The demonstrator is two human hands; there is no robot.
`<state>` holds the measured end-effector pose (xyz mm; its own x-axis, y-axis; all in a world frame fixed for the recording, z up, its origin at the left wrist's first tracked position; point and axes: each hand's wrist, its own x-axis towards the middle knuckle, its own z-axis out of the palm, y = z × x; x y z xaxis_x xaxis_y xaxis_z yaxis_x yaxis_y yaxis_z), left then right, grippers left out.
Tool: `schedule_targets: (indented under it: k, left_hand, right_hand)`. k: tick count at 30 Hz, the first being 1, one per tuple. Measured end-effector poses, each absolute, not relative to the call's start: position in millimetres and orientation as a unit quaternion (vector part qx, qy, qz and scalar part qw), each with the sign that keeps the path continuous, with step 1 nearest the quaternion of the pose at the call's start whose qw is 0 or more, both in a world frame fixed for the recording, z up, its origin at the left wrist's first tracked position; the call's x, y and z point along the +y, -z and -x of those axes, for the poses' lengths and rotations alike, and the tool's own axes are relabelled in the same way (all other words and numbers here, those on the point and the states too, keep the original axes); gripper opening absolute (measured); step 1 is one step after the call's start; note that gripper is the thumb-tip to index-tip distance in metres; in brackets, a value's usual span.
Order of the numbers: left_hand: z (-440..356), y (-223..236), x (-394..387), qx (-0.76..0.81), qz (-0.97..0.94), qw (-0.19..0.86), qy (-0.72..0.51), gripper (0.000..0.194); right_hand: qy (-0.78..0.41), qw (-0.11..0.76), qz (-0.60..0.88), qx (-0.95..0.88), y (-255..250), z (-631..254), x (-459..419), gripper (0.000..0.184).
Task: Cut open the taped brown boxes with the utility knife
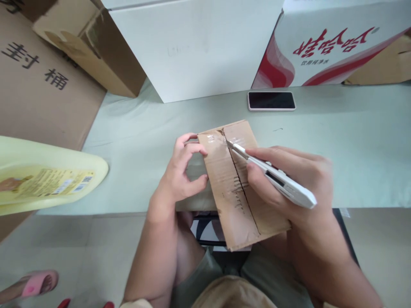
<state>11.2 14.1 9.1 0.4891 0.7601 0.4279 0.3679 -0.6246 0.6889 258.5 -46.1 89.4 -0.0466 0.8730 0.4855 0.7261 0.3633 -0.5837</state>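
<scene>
A small brown cardboard box [218, 184] lies at a slant on the table, its near end jutting past the table's front edge. Clear tape covers its top along a dark seam. My right hand [285, 179] grips a white utility knife [279, 179], whose blade tip meets the seam near the far end of the box. On the box's left side, my left hand [184, 171] steadies it, with fingertips at the far left edge and the thumb against the side.
A phone [271, 101] lies behind the box on the pale green tablecloth [353, 149]. White cartons [199, 47] and brown cardboard boxes [109, 55] stand along the back and left. A yellow bottle [64, 179] is at left; a pink slipper [38, 283] shows on the floor.
</scene>
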Motion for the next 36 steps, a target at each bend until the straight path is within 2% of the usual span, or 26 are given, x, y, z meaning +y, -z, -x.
schedule_targets:
  k: [3,8,12,17,20,22,24,27,29,33,36]
  left_hand:
    - [-11.0,-10.2,14.0,0.35,-0.821,0.266,-0.365,0.046]
    - [-10.8,-7.4,12.5,0.345,-0.807,0.286,-0.384,0.044]
    - [-11.1,-2.7,12.0,0.356,-0.775,0.318,-0.414,0.04]
    - [-19.7,-6.8,15.4,0.431,-0.592,0.319,-0.602,0.05]
    - [-25.3,-19.1,16.0,0.498,-0.449,0.318,-0.671,0.039]
    - [-27.3,-27.5,15.4,0.513,-0.398,0.347,-0.677,0.03]
    - [-28.1,-33.4,14.5,0.508,-0.374,0.386,-0.673,0.033]
    - [-28.3,-35.9,14.0,0.5,-0.365,0.431,-0.657,0.044]
    - [-28.1,-34.3,14.6,0.49,-0.378,0.436,-0.653,0.049]
    - [-28.8,-30.0,15.6,0.469,-0.441,0.44,-0.626,0.048]
    - [-30.6,-29.8,13.8,0.461,-0.465,0.493,-0.573,0.017]
  right_hand:
    - [-0.073,0.452,0.539,-0.707,-85.2,-259.9,-46.2,0.014]
    - [-0.101,0.441,0.543,-0.707,-89.1,-261.8,-50.9,0.012]
    - [-0.097,0.488,0.561,-0.662,-95.3,-271.0,-65.3,0.014]
    - [0.017,0.598,0.576,-0.557,-79.8,-279.0,-51.9,0.019]
    - [0.063,0.635,0.577,-0.511,-64.2,-283.0,-27.6,0.014]
    - [0.056,0.564,0.619,-0.544,-54.8,-289.5,-15.1,0.015]
    - [0.007,0.416,0.699,-0.582,-46.5,-297.5,-7.9,0.021]
    - [-0.132,0.164,0.787,-0.58,-35.5,-305.4,-3.3,0.046]
    - [-0.194,0.056,0.805,-0.558,-29.3,-305.9,-1.3,0.062]
    - [-0.232,0.004,0.803,-0.549,-22.3,-300.3,2.9,0.074]
    - [-0.217,0.027,0.788,-0.575,-24.2,-296.3,3.8,0.069]
